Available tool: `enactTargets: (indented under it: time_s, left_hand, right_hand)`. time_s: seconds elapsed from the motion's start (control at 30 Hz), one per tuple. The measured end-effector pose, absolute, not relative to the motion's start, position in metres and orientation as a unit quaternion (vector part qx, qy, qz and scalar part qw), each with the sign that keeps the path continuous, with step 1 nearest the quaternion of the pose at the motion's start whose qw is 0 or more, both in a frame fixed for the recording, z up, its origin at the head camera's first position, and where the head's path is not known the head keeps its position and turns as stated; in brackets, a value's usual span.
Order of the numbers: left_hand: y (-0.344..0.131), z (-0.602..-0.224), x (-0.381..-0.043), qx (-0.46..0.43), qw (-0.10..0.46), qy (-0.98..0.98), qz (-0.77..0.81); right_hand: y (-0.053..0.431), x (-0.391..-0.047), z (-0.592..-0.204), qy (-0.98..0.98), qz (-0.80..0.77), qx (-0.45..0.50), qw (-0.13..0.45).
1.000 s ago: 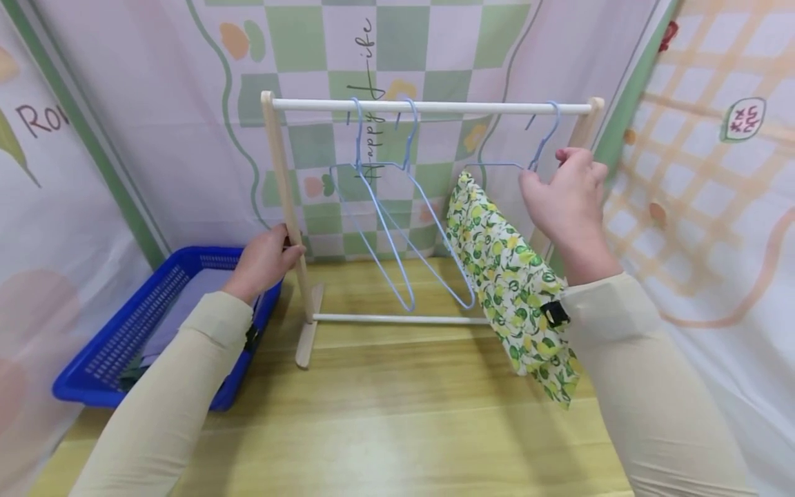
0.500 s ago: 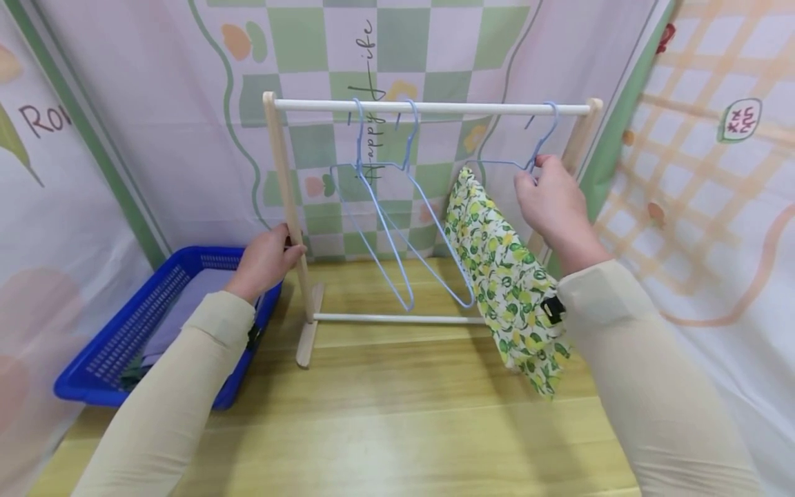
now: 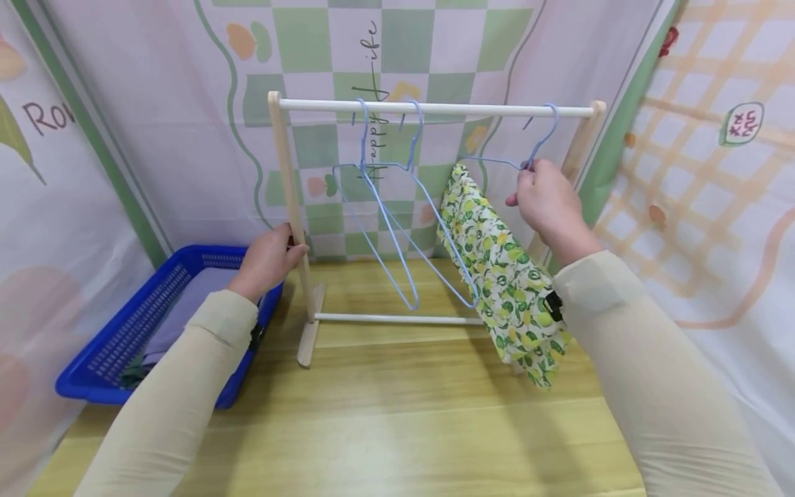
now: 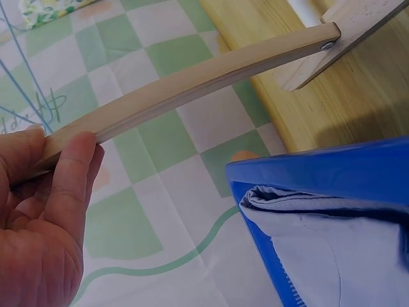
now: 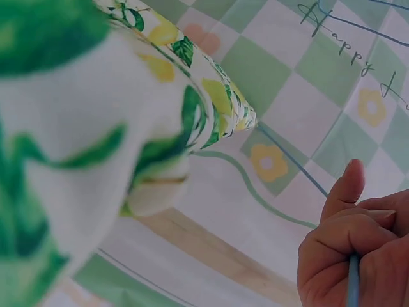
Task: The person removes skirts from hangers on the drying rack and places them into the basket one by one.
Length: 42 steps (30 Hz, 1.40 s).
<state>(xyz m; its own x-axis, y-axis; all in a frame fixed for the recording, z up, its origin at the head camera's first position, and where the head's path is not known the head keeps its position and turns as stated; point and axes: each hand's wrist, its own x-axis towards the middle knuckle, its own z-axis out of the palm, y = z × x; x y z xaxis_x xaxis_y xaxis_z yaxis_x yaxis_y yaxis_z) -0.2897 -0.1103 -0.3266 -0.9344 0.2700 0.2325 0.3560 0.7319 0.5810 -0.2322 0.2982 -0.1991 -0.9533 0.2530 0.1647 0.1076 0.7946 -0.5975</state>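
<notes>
In the head view my left hand grips the left post of a wooden clothes rack, thumb in front. The left wrist view shows the fingers pinching that post. My right hand holds a blue wire hanger just below its hook, and the hook sits over the rack's white top rail. Wire runs through the curled fingers of the right hand in the right wrist view. Over this hanger hangs a lemon-print cloth garment, its lower edge hanging down near the rack's right foot.
Two bare blue hangers hang on the rail's left half. Left of the rack, a blue basket holds folded lilac cloth and some dark green cloth. A white lower bar crosses the rack's base, above the wooden tabletop.
My right hand has come down and left from beside the hook and taken hold of the hanger. The garment has swung slightly left. My left hand stays on the post.
</notes>
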Motion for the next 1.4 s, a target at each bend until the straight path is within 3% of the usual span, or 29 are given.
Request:
enactTargets:
  time_s: [0.47, 1.4]
  left_hand:
    - [-0.11, -0.325, -0.287, -0.164, 0.067, -0.93, -0.322]
    - [-0.109, -0.326, -0.288, -0.156, 0.06, -0.929, -0.33]
  right_hand:
    - [0.285, -0.231, -0.2, -0.943, 0.306, -0.071, 0.111]
    - [0.257, -0.227, -0.188, -0.959, 0.278, -0.016, 0.042]
